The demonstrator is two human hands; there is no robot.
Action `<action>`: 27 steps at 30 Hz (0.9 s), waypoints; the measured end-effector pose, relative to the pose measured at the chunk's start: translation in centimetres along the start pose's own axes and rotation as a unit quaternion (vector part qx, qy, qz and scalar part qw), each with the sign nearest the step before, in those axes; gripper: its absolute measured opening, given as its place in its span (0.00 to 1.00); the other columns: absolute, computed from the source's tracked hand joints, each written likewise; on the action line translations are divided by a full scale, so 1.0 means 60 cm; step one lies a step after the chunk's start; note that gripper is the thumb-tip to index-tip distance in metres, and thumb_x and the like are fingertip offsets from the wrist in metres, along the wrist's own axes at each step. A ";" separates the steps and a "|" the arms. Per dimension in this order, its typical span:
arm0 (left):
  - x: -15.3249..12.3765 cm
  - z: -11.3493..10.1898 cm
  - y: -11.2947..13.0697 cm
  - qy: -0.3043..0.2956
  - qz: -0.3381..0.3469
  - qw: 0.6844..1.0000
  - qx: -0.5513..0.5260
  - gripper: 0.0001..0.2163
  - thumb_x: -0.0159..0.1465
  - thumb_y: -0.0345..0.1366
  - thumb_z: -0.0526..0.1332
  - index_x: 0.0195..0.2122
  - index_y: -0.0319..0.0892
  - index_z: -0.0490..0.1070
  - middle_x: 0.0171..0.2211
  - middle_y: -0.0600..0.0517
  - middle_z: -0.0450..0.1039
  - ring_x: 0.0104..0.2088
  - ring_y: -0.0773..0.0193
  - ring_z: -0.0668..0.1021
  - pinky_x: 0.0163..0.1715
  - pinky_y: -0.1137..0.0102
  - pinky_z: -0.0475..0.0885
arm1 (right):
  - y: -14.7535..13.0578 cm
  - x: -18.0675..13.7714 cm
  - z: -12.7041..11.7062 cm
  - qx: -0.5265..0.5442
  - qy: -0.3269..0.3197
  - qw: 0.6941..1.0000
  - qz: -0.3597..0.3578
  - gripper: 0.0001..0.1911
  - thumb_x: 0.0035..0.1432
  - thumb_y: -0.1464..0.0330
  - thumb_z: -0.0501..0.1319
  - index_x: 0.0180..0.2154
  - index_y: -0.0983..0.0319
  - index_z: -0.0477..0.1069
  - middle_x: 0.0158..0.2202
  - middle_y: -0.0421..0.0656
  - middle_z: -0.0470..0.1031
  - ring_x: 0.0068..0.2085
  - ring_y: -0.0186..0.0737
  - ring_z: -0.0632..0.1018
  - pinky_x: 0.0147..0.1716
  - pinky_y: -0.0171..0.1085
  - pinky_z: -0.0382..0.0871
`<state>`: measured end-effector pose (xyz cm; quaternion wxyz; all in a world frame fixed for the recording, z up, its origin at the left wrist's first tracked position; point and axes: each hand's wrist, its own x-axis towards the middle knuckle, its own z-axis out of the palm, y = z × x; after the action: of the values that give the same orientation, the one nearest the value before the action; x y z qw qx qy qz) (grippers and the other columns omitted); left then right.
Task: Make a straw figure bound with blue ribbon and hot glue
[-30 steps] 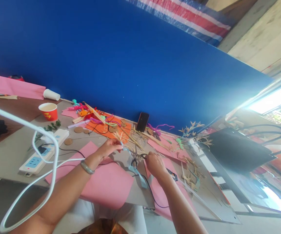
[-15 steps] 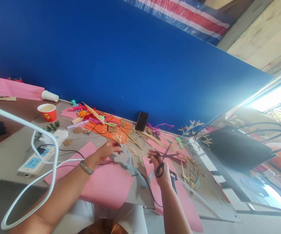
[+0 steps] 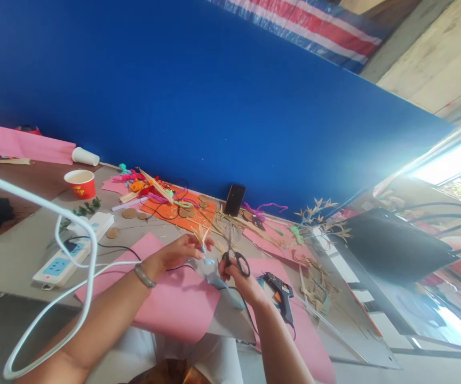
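My left hand [image 3: 182, 249] pinches a small bundle of dry straw [image 3: 200, 234] with a pale blue ribbon [image 3: 219, 282] trailing from it down across the table. Close beside it on the right, my right hand [image 3: 241, 280] grips black-handled scissors [image 3: 233, 255], fingers through the loops, blades pointing up toward the straw. Both hands hover over pink paper sheets [image 3: 174, 298] on the grey table [image 3: 18, 250]. A bracelet sits on my left wrist.
A black glue gun [image 3: 280, 290] lies on pink paper right of my right hand. A white power strip [image 3: 72, 248] with cables sits at left, a red paper cup [image 3: 80, 183] behind it. Orange paper with pipe cleaners, a black phone [image 3: 234, 199] and dried twigs line the blue wall.
My right hand picked the scissors up off the table, swung them right, then brought them in next to the straw bundle. The glue gun is now uncovered.
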<state>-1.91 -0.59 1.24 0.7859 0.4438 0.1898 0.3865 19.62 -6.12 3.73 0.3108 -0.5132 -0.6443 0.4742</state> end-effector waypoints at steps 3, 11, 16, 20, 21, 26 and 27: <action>0.001 0.002 -0.005 -0.021 -0.006 1.000 -0.011 0.08 0.45 0.29 0.69 0.27 0.38 0.75 0.38 0.44 0.76 0.38 0.58 0.77 0.37 0.66 0.69 | 0.003 0.012 0.014 -0.033 -0.017 0.999 0.034 0.09 0.52 0.68 0.53 0.22 0.61 0.65 0.20 0.37 0.63 0.24 0.34 0.64 0.26 0.35 0.58; 0.006 0.005 -0.006 -0.038 0.003 0.999 -0.026 0.08 0.50 0.31 0.67 0.32 0.37 0.75 0.27 0.48 0.75 0.29 0.61 0.77 0.35 0.65 0.70 | 0.002 0.027 0.013 0.069 -0.092 0.993 0.020 0.13 0.47 0.68 0.58 0.36 0.62 0.76 0.34 0.41 0.75 0.38 0.41 0.72 0.37 0.37 0.62; 0.009 0.007 -0.009 0.006 0.010 1.000 0.008 0.07 0.47 0.30 0.68 0.28 0.35 0.75 0.29 0.48 0.76 0.29 0.65 0.76 0.35 0.69 0.69 | 0.015 0.039 0.006 0.241 -0.104 0.963 0.056 0.15 0.53 0.61 0.57 0.32 0.65 0.76 0.31 0.44 0.75 0.33 0.38 0.71 0.36 0.37 0.62; 0.010 0.006 -0.012 0.012 0.007 1.000 0.024 0.08 0.48 0.31 0.68 0.29 0.35 0.75 0.29 0.48 0.76 0.28 0.65 0.76 0.32 0.70 0.70 | 0.024 0.045 0.014 0.280 -0.100 0.953 0.064 0.08 0.50 0.67 0.62 0.27 0.65 0.75 0.26 0.41 0.71 0.29 0.34 0.67 0.32 0.35 0.60; 0.010 0.006 -0.012 0.012 0.011 1.000 0.026 0.08 0.48 0.31 0.68 0.28 0.35 0.74 0.29 0.48 0.76 0.29 0.65 0.76 0.32 0.70 0.70 | 0.025 0.046 0.016 0.283 -0.101 0.952 0.064 0.07 0.49 0.68 0.63 0.27 0.65 0.75 0.25 0.41 0.70 0.28 0.34 0.67 0.32 0.34 0.60; 0.008 0.006 -0.009 0.009 0.008 1.000 0.015 0.08 0.48 0.32 0.68 0.28 0.35 0.73 0.31 0.47 0.76 0.27 0.65 0.76 0.28 0.71 0.71 | 0.024 0.049 0.025 0.303 -0.134 0.941 0.064 0.12 0.50 0.62 0.65 0.27 0.65 0.75 0.26 0.41 0.69 0.29 0.34 0.66 0.32 0.35 0.60; 0.008 0.007 -0.009 0.012 0.005 1.000 0.013 0.08 0.48 0.32 0.68 0.28 0.35 0.73 0.31 0.47 0.76 0.26 0.65 0.76 0.26 0.72 0.71 | 0.022 0.049 0.029 0.309 -0.152 0.937 0.060 0.13 0.49 0.60 0.66 0.28 0.65 0.75 0.26 0.42 0.70 0.30 0.35 0.67 0.33 0.35 0.61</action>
<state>-1.12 -0.63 1.02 0.7757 0.4503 0.2019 0.3934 17.76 -3.79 1.64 0.3236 -0.3512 -0.4735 0.7401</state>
